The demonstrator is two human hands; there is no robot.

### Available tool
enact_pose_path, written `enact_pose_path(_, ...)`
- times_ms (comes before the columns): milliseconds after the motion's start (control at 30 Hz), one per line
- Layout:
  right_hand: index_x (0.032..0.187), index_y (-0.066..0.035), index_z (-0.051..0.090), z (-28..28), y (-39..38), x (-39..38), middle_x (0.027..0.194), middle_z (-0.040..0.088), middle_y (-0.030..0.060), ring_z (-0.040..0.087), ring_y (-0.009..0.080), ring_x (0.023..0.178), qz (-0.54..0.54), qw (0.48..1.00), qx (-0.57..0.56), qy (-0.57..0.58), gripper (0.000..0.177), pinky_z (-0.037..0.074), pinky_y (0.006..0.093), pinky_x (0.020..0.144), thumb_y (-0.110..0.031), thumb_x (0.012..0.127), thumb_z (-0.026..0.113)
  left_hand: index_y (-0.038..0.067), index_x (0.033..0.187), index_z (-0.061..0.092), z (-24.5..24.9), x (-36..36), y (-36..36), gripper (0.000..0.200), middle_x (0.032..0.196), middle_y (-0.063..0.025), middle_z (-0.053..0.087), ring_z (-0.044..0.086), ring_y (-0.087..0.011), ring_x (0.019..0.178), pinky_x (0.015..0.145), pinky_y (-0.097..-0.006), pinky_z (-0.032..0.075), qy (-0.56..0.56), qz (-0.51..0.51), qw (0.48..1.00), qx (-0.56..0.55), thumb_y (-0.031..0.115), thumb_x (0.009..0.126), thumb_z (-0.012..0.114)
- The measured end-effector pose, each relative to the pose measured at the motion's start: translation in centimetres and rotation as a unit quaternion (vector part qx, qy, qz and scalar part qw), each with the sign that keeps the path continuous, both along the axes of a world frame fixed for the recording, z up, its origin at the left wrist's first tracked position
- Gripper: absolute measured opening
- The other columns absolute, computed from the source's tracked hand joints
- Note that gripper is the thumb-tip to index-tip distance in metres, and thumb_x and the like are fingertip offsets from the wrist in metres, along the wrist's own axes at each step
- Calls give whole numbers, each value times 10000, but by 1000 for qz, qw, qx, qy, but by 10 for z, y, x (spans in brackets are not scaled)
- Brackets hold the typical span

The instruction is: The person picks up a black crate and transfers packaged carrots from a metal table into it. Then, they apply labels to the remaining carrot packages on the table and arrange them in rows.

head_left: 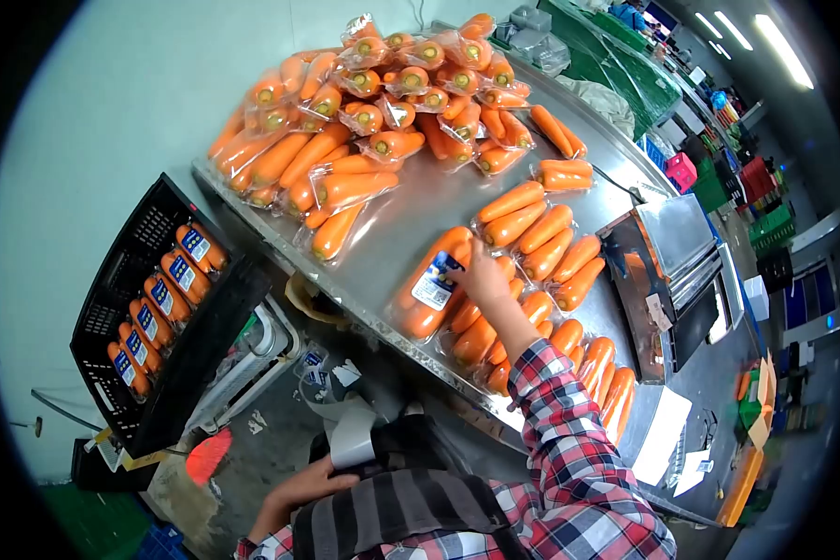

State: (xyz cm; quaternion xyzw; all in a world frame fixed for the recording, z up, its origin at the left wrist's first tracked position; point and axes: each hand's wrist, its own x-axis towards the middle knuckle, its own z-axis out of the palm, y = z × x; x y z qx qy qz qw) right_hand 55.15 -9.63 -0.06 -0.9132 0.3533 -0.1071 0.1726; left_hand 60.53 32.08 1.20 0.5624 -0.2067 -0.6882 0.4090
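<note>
A clear-wrapped pack of carrots (424, 315) with a white and blue label (436, 281) lies near the front edge of the steel table (411, 210). My right hand (485, 280) grips its right side, thumb over the label and fingers along the edge. Down at my waist, my left hand (310, 483) is closed at the lower end of a white label strip (353, 442); its fingertips are partly hidden. That strip trails down toward blue-printed labels (315, 364). Unlabelled carrot packs (511, 224) lie in rows beside my right hand and under my forearm.
A big heap of wrapped carrots (383, 93) covers the table's far left. A black crate (112, 308) at left holds several labelled packs (163, 297). At right stands a metal machine (658, 280), with white paper (663, 434) nearby. Green crates (616, 65) stand behind.
</note>
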Motion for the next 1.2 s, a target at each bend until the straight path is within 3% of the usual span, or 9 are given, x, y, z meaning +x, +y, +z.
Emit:
enact_pose_path(100,1163,-70,396,14,13,-7,847,611,203,605,369,776,-86,996,-13,15,522,476,440,654,-247,748,659,0,1221,452,-24,11,7,475,1016,-72,574,512,-128,929,828,-255,400,-67,-43,992,95,309,870,536)
enact_pose_path(233,938,-57,557,53,100,-28,761,586,121,587,295,666,255,962,33,-88,218,465,374,594,-171,770,635,-5,964,621,-30,12,-10,285,843,-19,608,519,-89,791,704,-237,413,-86,217,971,41,245,865,526)
enact_pose_path(333,959,-33,528,59,164,-35,919,546,127,541,307,859,390,899,165,-109,374,449,360,768,-185,676,720,-24,837,622,-11,7,-39,268,728,-16,586,500,-74,691,635,-231,395,-73,320,944,24,223,854,520)
enact_pose_path(500,851,-22,498,35,199,-45,870,527,119,528,285,819,494,863,72,-81,252,447,362,722,-139,663,618,-68,690,552,-11,5,-56,277,629,-8,537,457,-78,602,552,-262,383,-192,281,940,-13,160,824,472)
enact_pose_path(700,819,-41,514,48,193,-82,896,516,101,510,246,851,450,868,15,-211,161,434,328,710,-85,668,550,-22,649,564,-35,5,-78,289,602,-36,535,486,-123,556,493,-283,366,-141,363,919,59,210,795,470)
enact_pose_path(833,872,-50,539,60,145,-123,844,541,80,559,228,772,192,915,251,-253,81,462,309,670,-83,806,572,-23,950,546,-122,38,-46,298,888,-122,611,613,-242,823,781,-348,489,124,529,838,-34,239,863,434)
enact_pose_path(900,870,-43,520,63,90,-131,714,545,34,544,100,589,-11,894,386,-226,99,463,227,534,-124,854,575,-26,988,533,-65,27,-54,294,910,-122,606,599,-238,868,814,-360,470,141,444,882,-75,225,880,424)
enact_pose_path(1100,870,-61,472,26,-33,-118,673,570,21,501,57,505,-15,883,442,-155,191,371,183,413,-154,816,630,-36,1022,574,25,-18,-48,402,1020,-94,587,540,-164,930,840,-294,409,32,175,975,130,331,891,478)
enact_pose_path(1200,966,-30,517,-9,-42,-105,765,607,157,604,246,687,-10,980,188,-62,374,482,335,595,-229,717,712,2,1163,518,-4,-5,-25,421,1047,-52,571,499,-130,963,847,-263,389,-33,-37,998,40,317,884,521)
